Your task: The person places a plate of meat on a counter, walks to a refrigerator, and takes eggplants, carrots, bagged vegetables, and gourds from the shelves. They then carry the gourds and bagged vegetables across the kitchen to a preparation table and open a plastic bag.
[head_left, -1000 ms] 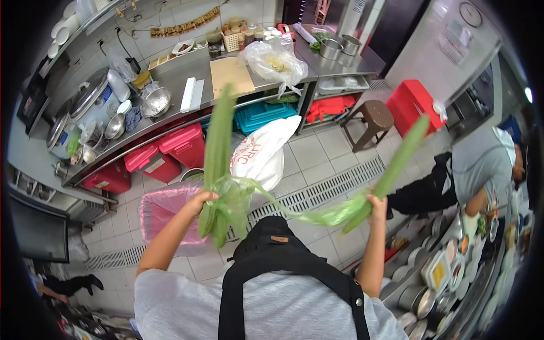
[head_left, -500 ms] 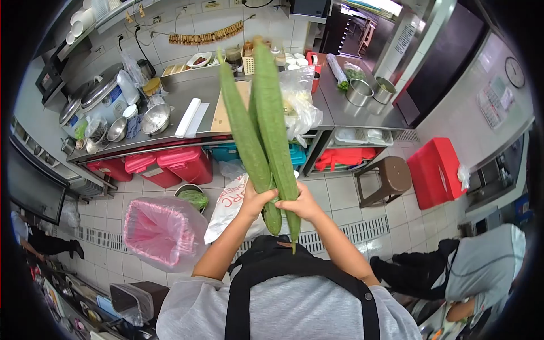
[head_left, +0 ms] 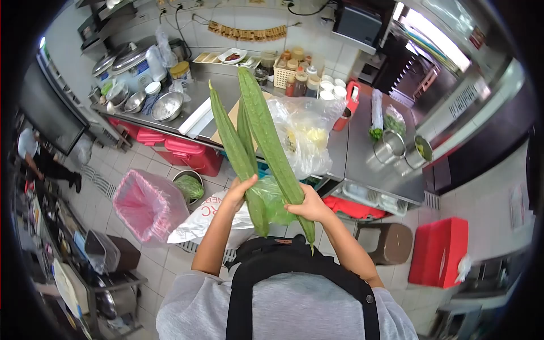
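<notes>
Three long green luffa gourds stand out in front of me, tips toward the counter. My left hand [head_left: 238, 194] is closed around the lower part of the left luffa gourd [head_left: 231, 141], thumb on top. My right hand [head_left: 311, 205] grips the lower part of the right luffa gourd [head_left: 271, 136]. A third, middle luffa gourd [head_left: 243, 127] lies between them against the left one; its lower end is partly hidden. Translucent green plastic [head_left: 275, 201] shows between my two hands, below the gourds.
On the steel counter [head_left: 357, 153] are a clear plastic bag [head_left: 303, 133], a sauce basket [head_left: 281, 75] and metal pots [head_left: 390, 146]. A pink-lined bin [head_left: 148, 207], a white sack [head_left: 198, 221] and a brown stool [head_left: 385, 242] stand on the floor. Another person [head_left: 42, 158] is at far left.
The counter is nearer and my view has turned. My hands have spread apart, parting the left and right gourds, and green plastic now shows between them. The co-worker at right has left view.
</notes>
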`<action>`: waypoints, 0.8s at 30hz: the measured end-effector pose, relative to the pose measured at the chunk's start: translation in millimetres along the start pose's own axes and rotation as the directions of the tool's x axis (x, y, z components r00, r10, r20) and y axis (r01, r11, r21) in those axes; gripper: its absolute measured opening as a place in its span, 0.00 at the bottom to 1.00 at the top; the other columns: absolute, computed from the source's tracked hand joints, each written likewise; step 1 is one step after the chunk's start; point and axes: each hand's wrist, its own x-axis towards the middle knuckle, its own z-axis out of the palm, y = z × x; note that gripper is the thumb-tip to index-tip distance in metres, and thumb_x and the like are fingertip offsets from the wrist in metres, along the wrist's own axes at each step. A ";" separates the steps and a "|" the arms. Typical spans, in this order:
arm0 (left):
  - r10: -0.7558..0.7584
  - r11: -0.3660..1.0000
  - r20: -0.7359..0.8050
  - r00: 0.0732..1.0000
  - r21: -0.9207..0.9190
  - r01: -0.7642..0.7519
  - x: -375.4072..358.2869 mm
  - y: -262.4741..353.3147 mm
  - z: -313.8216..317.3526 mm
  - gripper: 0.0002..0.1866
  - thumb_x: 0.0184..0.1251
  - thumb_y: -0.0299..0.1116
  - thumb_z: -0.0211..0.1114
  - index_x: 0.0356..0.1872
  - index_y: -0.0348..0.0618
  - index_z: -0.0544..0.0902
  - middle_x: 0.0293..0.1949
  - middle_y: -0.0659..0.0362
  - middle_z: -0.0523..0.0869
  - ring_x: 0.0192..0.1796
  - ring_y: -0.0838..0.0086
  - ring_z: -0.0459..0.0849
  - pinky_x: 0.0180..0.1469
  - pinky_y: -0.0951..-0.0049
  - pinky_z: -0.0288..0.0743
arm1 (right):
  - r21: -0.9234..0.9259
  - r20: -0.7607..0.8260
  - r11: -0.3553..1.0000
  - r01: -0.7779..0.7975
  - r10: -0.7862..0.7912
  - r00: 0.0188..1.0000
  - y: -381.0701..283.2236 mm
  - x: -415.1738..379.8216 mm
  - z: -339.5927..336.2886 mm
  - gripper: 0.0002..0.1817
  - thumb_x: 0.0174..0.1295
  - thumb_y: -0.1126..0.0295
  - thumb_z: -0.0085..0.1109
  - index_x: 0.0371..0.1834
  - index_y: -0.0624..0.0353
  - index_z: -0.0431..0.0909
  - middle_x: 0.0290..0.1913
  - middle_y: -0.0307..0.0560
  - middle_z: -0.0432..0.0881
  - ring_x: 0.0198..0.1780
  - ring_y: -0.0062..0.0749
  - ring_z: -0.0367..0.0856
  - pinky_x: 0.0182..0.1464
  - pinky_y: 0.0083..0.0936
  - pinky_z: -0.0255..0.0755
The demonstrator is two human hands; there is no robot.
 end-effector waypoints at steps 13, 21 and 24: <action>0.112 0.522 -0.657 0.746 0.678 0.518 189.0 64.5 -61.8 0.38 0.33 0.52 0.72 0.45 0.32 0.78 0.43 0.49 0.82 0.44 0.61 0.83 0.43 0.66 0.77 | 0.051 0.207 0.999 -0.003 -0.007 0.978 -37.8 58.8 -148.4 0.20 0.43 0.71 0.68 0.41 0.64 0.75 0.32 0.37 0.76 0.35 0.21 0.72 0.39 0.22 0.68; 0.319 0.101 -0.726 0.609 0.665 0.740 290.1 82.4 -68.6 0.50 0.36 0.56 0.71 0.60 0.34 0.65 0.58 0.47 0.72 0.61 0.60 0.71 0.58 0.53 0.67 | 0.213 0.238 0.956 -0.200 0.147 0.960 -39.5 141.7 -156.1 0.16 0.47 0.73 0.67 0.40 0.63 0.75 0.31 0.37 0.75 0.33 0.20 0.73 0.37 0.22 0.69; 0.447 0.117 -0.629 0.636 0.746 0.656 296.1 78.5 -83.3 0.48 0.45 0.59 0.67 0.63 0.37 0.62 0.58 0.46 0.72 0.62 0.61 0.71 0.61 0.54 0.64 | 0.363 0.256 0.873 -0.327 0.244 0.935 -32.7 171.5 -144.4 0.16 0.49 0.73 0.65 0.41 0.63 0.75 0.32 0.38 0.77 0.34 0.22 0.75 0.36 0.22 0.70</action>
